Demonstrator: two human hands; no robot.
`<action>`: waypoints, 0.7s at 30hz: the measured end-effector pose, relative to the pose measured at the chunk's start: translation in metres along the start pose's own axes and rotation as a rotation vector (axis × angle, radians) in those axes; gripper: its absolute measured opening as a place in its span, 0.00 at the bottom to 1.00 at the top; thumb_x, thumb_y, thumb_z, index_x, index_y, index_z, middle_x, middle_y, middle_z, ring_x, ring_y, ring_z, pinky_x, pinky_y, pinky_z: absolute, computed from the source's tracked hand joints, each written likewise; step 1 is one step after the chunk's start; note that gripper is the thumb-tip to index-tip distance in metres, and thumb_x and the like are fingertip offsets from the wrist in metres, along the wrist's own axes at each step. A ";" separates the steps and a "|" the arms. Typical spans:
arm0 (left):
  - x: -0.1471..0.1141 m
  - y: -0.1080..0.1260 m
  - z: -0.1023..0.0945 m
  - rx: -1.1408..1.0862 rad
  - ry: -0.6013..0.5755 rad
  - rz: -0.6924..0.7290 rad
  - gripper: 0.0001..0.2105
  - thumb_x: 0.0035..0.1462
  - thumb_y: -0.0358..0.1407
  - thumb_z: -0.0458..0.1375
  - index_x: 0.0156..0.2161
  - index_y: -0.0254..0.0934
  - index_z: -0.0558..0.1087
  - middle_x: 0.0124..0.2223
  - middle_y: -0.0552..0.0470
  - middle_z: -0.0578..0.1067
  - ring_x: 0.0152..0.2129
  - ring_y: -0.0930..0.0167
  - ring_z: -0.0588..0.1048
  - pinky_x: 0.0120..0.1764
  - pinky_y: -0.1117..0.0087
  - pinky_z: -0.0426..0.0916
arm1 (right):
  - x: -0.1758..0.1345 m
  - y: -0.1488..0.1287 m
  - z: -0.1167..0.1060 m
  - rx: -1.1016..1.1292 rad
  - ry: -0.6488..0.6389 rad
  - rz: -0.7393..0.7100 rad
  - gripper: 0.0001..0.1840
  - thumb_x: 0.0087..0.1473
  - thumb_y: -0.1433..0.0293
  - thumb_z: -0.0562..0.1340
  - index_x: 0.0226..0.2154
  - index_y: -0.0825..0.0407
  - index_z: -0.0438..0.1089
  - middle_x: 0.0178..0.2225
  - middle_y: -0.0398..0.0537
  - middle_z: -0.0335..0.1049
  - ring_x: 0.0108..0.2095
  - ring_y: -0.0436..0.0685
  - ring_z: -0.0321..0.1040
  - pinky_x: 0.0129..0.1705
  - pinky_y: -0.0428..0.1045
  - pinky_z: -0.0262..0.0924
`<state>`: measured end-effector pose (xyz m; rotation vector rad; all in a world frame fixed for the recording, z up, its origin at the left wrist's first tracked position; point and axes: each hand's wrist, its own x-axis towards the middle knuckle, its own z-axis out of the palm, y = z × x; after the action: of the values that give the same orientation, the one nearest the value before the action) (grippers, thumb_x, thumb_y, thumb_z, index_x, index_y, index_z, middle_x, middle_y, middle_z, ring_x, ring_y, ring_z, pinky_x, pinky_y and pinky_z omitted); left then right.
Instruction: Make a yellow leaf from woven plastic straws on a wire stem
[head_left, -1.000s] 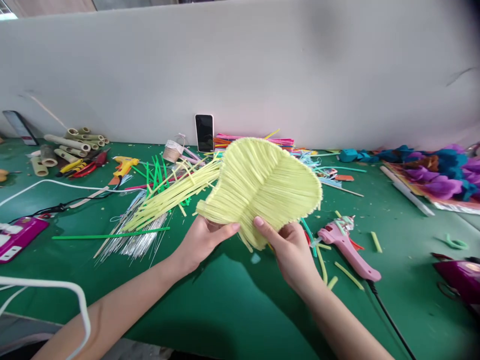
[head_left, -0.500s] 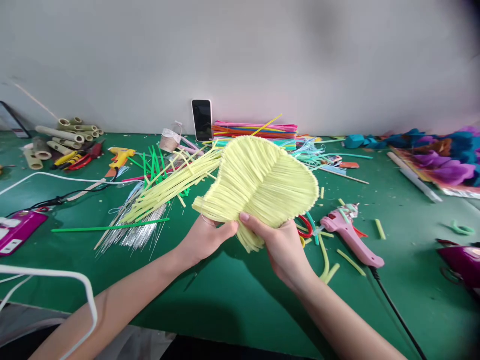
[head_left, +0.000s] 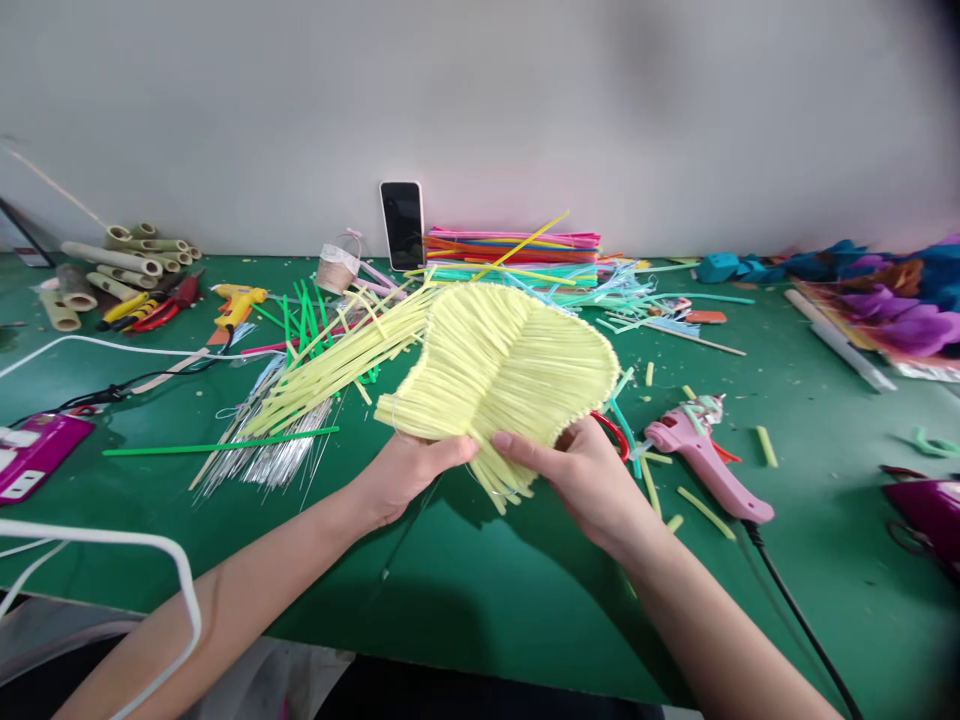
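A pale yellow leaf shape made of pipe cleaners is held up over the table between my two hands. It has a raised middle rib, a fuzzy edge and loose strip ends at the bottom. My left hand grips its lower left, thumb on the front face. On the lower right, my right hand pinches it, thumb on the front and fingers hidden behind. A thin wire shows near the left corner and the bottom ends. Red-handled scissors lie partly hidden behind my right hand.
A pink glue gun lies right among cut yellow pieces. Yellow pipe cleaners and silver wires lie left, near a yellow glue gun. A phone leans on the wall beside coloured pipe cleaners. A white cable crosses my left forearm.
The leaf shape has tipped back slightly and shifted a little left and down. My right thumb has moved a bit to the right, away from the left thumb. Both hands keep their hold.
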<state>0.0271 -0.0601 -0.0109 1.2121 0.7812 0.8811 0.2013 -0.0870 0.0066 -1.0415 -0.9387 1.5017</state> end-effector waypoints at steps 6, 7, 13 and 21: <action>0.002 0.003 -0.003 0.042 0.004 0.008 0.19 0.52 0.39 0.64 0.50 0.39 0.76 0.50 0.47 0.79 0.54 0.56 0.71 0.54 0.55 0.68 | -0.001 0.002 0.001 0.026 -0.023 0.014 0.28 0.45 0.65 0.72 0.50 0.49 0.73 0.47 0.49 0.77 0.47 0.64 0.74 0.50 0.57 0.68; 0.002 0.004 -0.003 0.044 0.003 0.012 0.19 0.51 0.39 0.64 0.50 0.40 0.76 0.50 0.47 0.79 0.54 0.56 0.71 0.54 0.55 0.68 | -0.001 0.002 0.001 0.022 -0.028 0.025 0.27 0.46 0.64 0.72 0.50 0.49 0.73 0.47 0.50 0.77 0.47 0.64 0.74 0.50 0.57 0.67; 0.000 0.008 0.001 -0.002 -0.054 -0.036 0.22 0.48 0.38 0.68 0.51 0.41 0.76 0.52 0.48 0.78 0.53 0.57 0.72 0.56 0.53 0.66 | -0.001 0.002 -0.004 -0.065 -0.081 0.071 0.22 0.48 0.59 0.70 0.44 0.52 0.77 0.42 0.50 0.79 0.44 0.64 0.74 0.45 0.56 0.69; 0.003 0.007 -0.003 0.055 -0.112 -0.110 0.14 0.48 0.38 0.68 0.42 0.38 0.78 0.41 0.50 0.81 0.38 0.61 0.79 0.42 0.59 0.75 | 0.001 0.005 -0.014 -0.158 -0.125 0.080 0.21 0.52 0.57 0.67 0.45 0.52 0.76 0.38 0.49 0.79 0.33 0.56 0.73 0.33 0.48 0.65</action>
<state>0.0245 -0.0553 -0.0042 1.2439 0.7784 0.6992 0.2130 -0.0863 -0.0030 -1.1198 -1.1300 1.5935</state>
